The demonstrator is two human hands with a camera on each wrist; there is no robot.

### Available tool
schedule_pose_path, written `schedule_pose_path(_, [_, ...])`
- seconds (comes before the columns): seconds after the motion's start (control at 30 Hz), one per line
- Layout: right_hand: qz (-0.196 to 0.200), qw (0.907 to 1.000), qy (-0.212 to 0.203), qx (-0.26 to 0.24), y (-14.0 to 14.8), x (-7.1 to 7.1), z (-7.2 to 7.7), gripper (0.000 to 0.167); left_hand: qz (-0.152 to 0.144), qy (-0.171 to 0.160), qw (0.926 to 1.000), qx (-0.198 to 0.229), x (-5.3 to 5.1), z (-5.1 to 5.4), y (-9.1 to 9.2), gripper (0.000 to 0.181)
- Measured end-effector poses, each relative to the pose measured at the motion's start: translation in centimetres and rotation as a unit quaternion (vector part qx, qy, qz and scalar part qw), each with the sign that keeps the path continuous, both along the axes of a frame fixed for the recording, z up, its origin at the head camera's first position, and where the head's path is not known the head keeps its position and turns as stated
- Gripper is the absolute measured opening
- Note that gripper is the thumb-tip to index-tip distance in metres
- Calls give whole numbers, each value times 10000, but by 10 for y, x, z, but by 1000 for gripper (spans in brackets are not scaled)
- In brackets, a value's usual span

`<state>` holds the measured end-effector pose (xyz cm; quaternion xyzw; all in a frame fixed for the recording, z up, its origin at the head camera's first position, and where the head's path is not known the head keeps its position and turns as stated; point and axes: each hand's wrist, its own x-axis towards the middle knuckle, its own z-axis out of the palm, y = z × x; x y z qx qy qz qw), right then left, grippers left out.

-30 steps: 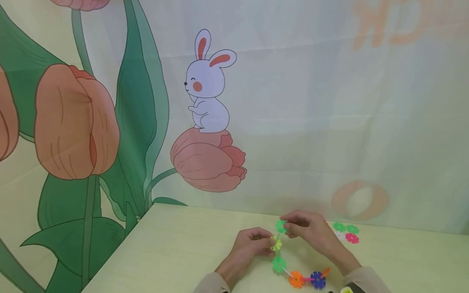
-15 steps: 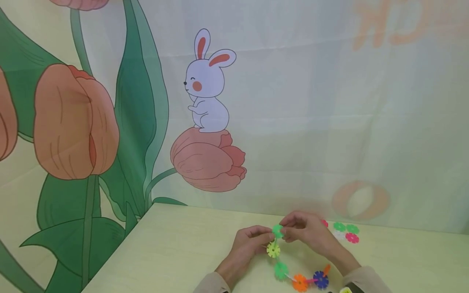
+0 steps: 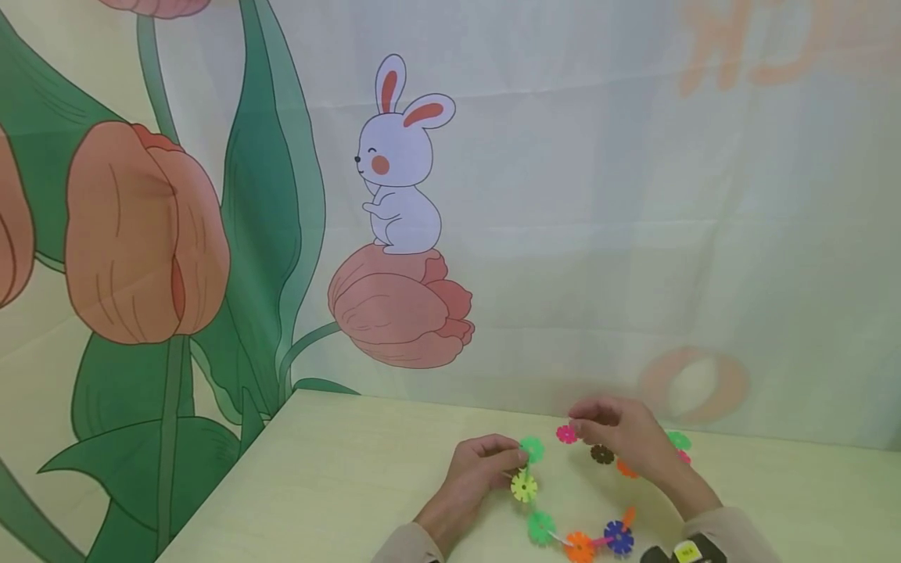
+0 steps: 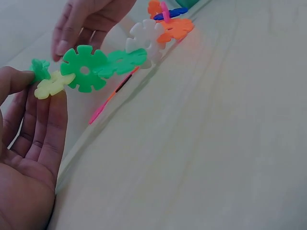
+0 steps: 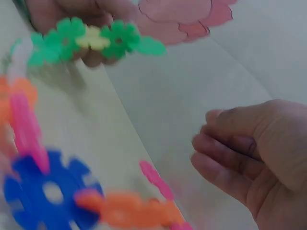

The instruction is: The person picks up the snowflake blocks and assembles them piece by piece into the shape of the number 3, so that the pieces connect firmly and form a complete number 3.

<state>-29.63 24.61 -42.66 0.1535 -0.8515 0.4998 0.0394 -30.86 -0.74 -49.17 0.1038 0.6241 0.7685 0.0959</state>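
Observation:
My left hand (image 3: 482, 473) pinches one end of a curved chain of slotted plastic snowflake discs between thumb and fingers. At that end are a green disc (image 3: 533, 450) and a yellow disc (image 4: 50, 86). The chain runs on through green, white, orange and pink discs to a blue disc (image 3: 619, 538) with an orange disc (image 5: 136, 209) slotted into it. Apart from the chain, my right hand (image 3: 622, 434) hovers near a loose pink disc (image 3: 566, 434). In the right wrist view its bent fingers hold nothing, and a gap separates them from that disc (image 5: 156, 179).
Loose discs lie by my right hand: a brown one (image 3: 601, 453), an orange one (image 3: 628, 468) and a green one (image 3: 679, 440), with others partly hidden. Behind the pale table (image 3: 338, 485) hangs a printed curtain (image 3: 563, 234).
My right hand has let go of the green end of the chain and moved right to the loose discs. The left hand stays in place, holding the chain, which has sunk slightly.

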Motion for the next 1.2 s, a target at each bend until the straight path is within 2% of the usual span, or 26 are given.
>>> schedule_pose_path(0.13, [-420,9951,298,844,18,-5,-5,16,-12,-36,10000,31,1,1,0,10])
schedule_pose_path(0.2, [-485,9910,361,1191,25,-8,-9,14,-12,-51,10000,41,2,2,0,10])
schedule_pose_path(0.33, [-459,9871,381,1484,34,-12,-17,15,-6,-62,10000,21,2,4,0,9])
schedule_pose_path(0.6, [-540,9861,-39,1568,37,-17,-31,22,-22,-91,10000,29,1,4,0,10])
schedule_pose_path(0.77, [-614,9847,-149,1621,34,-17,-35,22,-36,-72,10000,40,0,3,0,11])
schedule_pose_path(1.03, [-627,9868,-339,1456,32,-17,-35,28,-71,-12,9999,105,1,2,0,12])
schedule_pose_path(1.2, [-558,9911,-220,1190,29,-13,-28,21,-58,0,9999,98,1,2,0,12])
